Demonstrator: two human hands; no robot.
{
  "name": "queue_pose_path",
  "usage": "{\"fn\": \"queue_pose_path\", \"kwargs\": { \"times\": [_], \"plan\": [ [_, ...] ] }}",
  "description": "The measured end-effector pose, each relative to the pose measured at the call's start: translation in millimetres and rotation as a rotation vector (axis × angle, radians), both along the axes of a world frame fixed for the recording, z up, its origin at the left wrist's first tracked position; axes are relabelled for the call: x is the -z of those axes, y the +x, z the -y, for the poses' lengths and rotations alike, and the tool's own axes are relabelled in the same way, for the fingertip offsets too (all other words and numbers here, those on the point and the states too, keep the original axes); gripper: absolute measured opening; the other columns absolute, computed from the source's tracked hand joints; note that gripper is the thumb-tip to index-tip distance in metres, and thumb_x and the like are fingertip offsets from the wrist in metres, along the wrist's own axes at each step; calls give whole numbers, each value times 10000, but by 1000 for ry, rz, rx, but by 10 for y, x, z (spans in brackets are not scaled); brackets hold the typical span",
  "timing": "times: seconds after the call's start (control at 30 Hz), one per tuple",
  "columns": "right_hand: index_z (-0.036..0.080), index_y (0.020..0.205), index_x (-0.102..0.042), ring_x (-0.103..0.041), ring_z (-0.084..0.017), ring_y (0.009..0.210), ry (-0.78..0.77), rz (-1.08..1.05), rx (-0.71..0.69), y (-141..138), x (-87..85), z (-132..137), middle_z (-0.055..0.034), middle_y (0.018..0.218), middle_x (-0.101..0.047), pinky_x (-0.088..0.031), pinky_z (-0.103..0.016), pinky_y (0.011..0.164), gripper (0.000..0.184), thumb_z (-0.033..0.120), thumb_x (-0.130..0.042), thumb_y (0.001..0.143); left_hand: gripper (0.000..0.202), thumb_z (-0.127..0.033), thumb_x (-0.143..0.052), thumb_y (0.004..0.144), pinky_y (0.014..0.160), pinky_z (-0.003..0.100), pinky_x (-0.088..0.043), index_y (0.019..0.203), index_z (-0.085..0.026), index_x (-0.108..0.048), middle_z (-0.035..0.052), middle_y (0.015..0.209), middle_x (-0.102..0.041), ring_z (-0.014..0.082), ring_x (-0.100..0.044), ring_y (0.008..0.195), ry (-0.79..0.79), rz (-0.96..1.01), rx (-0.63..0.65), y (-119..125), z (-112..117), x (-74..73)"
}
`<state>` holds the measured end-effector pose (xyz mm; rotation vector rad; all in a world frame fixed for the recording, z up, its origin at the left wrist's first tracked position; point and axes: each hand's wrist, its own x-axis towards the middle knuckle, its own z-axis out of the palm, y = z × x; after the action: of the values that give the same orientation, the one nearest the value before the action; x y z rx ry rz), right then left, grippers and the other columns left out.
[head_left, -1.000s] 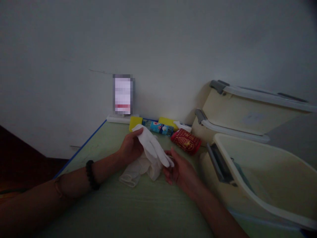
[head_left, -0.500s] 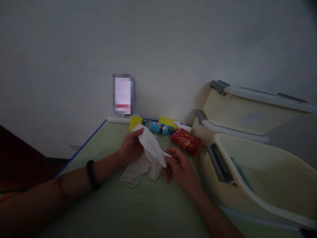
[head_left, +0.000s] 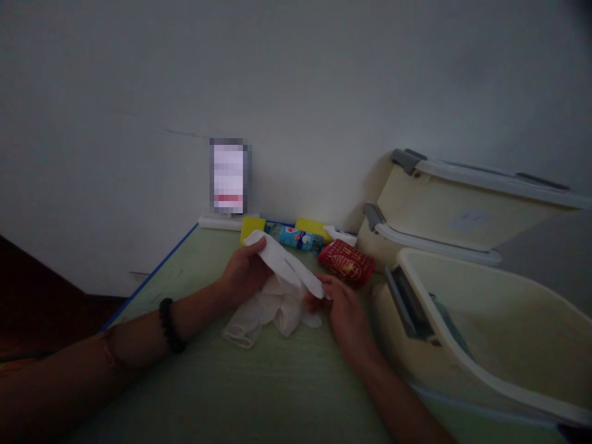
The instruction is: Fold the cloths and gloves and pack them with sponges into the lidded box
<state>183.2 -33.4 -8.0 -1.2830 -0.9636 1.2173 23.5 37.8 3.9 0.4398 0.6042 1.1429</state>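
Observation:
My left hand (head_left: 243, 272) grips the cuff end of a white glove (head_left: 287, 266) and holds it just above the pale green table (head_left: 259, 382). My right hand (head_left: 343, 306) pinches that glove's fingertips, so the glove is stretched between both hands. A second white glove (head_left: 259, 314) lies crumpled on the table under them. A dark bead bracelet (head_left: 168, 325) sits on my left wrist.
Behind the gloves lie a red packet (head_left: 348, 263), a small blue-labelled bottle (head_left: 295, 237) and yellow sponges (head_left: 252, 227). Cream plastic bins (head_left: 462, 308) with grey latches fill the right side. The table's blue left edge (head_left: 148, 277) drops to dark floor. A white wall stands close behind.
My right hand moved from open beside the glove to pinching its fingertips and pulled them rightward and slightly up. The glove now stretches between both hands. My left hand stayed put.

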Motion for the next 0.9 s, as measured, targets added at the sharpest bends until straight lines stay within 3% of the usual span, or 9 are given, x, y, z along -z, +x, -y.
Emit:
{"fn": "queue_pose_path", "kwargs": {
  "times": [0.17, 0.23, 0.33, 0.47, 0.53, 0.6, 0.73, 0.8, 0.9],
  "plan": [
    [177, 845, -576, -516, -205, 869, 343, 555, 128, 31, -38, 38, -54, 891, -559, -415, -352, 768, 170, 269, -485, 735, 142, -195, -478, 820, 727, 304, -509, 837, -103, -585, 75, 738, -650, 171, -626, 693, -25, -6, 70, 4, -11, 4],
    [191, 892, -567, -472, -219, 964, 508, 721, 124, 19, -45, 64, -68, 971, -502, -376, -391, 856, 190, 282, -534, 728, 163, -203, -466, 828, 732, 300, -506, 858, -103, -592, 77, 744, -658, 176, -631, 712, -2, -17, 78, 12, -5, 0],
    [199, 942, -560, -444, -226, 1015, 609, 856, 66, -32, -16, 93, -79, 1022, -457, -361, -408, 891, 246, 278, -577, 710, 190, -195, -464, 829, 739, 288, -504, 912, -93, -601, 79, 760, -669, 172, -636, 723, 13, -20, 102, 16, 7, -12],
    [167, 1190, -390, -396, -242, 1128, 502, 730, 25, -111, 66, 98, -126, 1215, -424, -334, -417, 937, 529, 336, -579, 726, 210, -139, -467, 819, 756, 279, -501, 970, -74, -598, 92, 819, -679, 166, -640, 768, 13, 12, 189, -4, 22, -18],
    [168, 1206, -372, -421, -237, 1125, 393, 620, -41, -132, 86, 94, -129, 1247, -431, -357, -400, 916, 513, 363, -540, 763, 207, -132, -474, 819, 742, 282, -507, 976, -81, -597, 90, 824, -680, 165, -642, 763, 33, 10, 231, -20, 32, -9],
    [176, 1105, -462, -461, -231, 1087, 349, 553, -100, -142, 83, 93, -112, 1223, -472, -384, -368, 878, 392, 370, -532, 771, 197, -140, -493, 815, 715, 287, -515, 976, -97, -597, 83, 828, -679, 162, -643, 734, 59, -9, 255, -29, 43, 1],
    [172, 858, -542, -556, -174, 805, 277, 449, -139, -152, 48, 92, -55, 914, -605, -430, -270, 660, 227, 376, -551, 756, 197, -162, -520, 808, 670, 283, -518, 987, -117, -588, 86, 839, -673, 161, -637, 697, 107, -80, 235, -13, 48, 6],
    [170, 805, -528, -528, -130, 614, 191, 306, -135, -153, 34, 85, -9, 717, -589, -391, -225, 520, 235, 398, -551, 752, 149, -157, -531, 801, 672, 269, -513, 933, -119, -590, 75, 789, -665, 156, -631, 691, 130, -111, 170, 8, 34, 10],
    [176, 813, -509, -510, -105, 514, 98, 6, -106, -147, 15, 67, 32, 603, -573, -367, -201, 468, 246, 400, -573, 734, 42, -133, -545, 789, 668, 253, -508, 817, -137, -576, 33, 710, -640, 131, -615, 651, 157, -138, 90, 38, 2, 34]
  ]
}}
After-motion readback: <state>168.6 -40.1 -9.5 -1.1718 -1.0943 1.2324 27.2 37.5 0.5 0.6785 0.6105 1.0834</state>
